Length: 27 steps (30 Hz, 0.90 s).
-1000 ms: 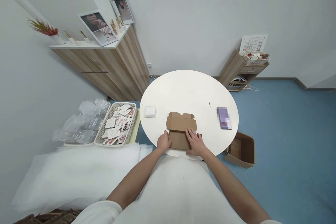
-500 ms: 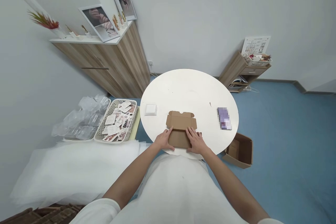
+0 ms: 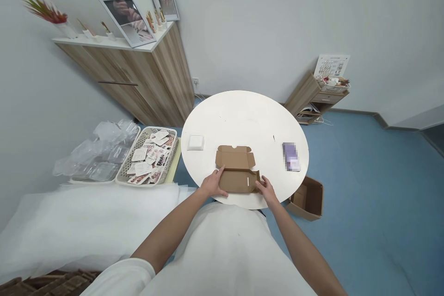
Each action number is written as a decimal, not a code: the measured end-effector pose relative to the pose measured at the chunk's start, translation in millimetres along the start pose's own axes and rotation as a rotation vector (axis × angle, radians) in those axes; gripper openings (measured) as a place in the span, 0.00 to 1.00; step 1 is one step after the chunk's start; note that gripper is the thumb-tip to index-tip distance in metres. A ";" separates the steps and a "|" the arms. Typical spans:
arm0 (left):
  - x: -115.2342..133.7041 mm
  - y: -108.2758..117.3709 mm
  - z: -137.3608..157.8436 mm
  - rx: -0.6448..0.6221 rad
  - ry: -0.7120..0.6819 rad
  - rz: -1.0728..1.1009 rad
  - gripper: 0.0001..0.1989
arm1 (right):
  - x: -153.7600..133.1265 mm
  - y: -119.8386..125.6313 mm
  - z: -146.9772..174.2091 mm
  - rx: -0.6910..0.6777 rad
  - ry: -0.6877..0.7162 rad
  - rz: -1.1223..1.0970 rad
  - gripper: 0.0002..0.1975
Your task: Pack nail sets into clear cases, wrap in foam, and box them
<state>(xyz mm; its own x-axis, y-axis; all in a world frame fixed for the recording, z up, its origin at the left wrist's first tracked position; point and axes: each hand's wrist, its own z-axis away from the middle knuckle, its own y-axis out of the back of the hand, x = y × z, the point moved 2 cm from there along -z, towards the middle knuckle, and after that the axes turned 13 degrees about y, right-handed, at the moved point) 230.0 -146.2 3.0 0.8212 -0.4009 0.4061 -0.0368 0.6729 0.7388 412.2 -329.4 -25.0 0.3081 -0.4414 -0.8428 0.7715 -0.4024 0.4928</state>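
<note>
An unfolded brown cardboard box [image 3: 236, 181] lies on the white round table [image 3: 243, 115] near its front edge, its flapped lid [image 3: 235, 159] laid back away from me. A narrow white strip shows inside the base at the right. My left hand [image 3: 212, 183] holds the base's left side, thumb at the near corner and fingers by the lid fold. At the right end, my right hand [image 3: 267, 190] has its fingers closed on the raised side flap [image 3: 257, 176].
A white square item [image 3: 196, 142] lies left on the table, and a blurred purple packet [image 3: 290, 156] right. Left of the table stand a basket of cards [image 3: 149, 157] and clear plastic packaging [image 3: 107, 150]. An open carton [image 3: 307, 199] sits on the floor at right.
My right hand has moved from on top of the box to its right end, where the side flap now stands up. The left hand stays at the left side. The view has shifted slightly.
</note>
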 end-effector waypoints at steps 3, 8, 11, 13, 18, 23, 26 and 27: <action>0.1 0.5 0.2 -0.003 -0.010 -0.009 0.58 | -12.0 -1.4 0.0 -0.053 0.019 -0.170 0.27; 1.9 -5.0 0.8 -0.017 -0.013 0.013 0.58 | -25.0 -4.6 0.3 0.035 -0.026 -0.139 0.28; 4.9 -12.2 2.4 -0.040 0.004 0.035 0.58 | -27.2 -8.8 0.4 0.032 -0.001 0.000 0.28; 6.7 -16.4 3.8 -0.041 0.008 0.039 0.58 | -27.5 -11.0 0.4 0.002 0.025 0.073 0.26; 8.7 -21.4 6.7 -0.010 -0.016 0.033 0.59 | -21.3 -6.7 -2.2 -0.030 -0.037 0.175 0.22; 15.9 -24.2 9.8 -0.006 0.006 0.017 0.59 | -14.7 3.4 -13.1 -0.108 -0.053 0.328 0.14; 26.4 -27.1 10.7 -0.012 0.012 0.002 0.59 | -10.0 8.9 -17.4 -0.122 -0.034 0.380 0.10; 30.5 -28.3 10.4 -0.011 0.013 -0.006 0.59 | -7.8 10.9 -18.2 -0.122 -0.028 0.391 0.09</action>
<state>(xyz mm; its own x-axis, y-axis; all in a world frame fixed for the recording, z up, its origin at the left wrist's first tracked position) 250.2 -184.0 0.0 0.8289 -0.3967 0.3944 -0.0256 0.6775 0.7351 428.3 -315.7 -17.1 0.5769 -0.5646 -0.5902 0.6605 -0.1027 0.7438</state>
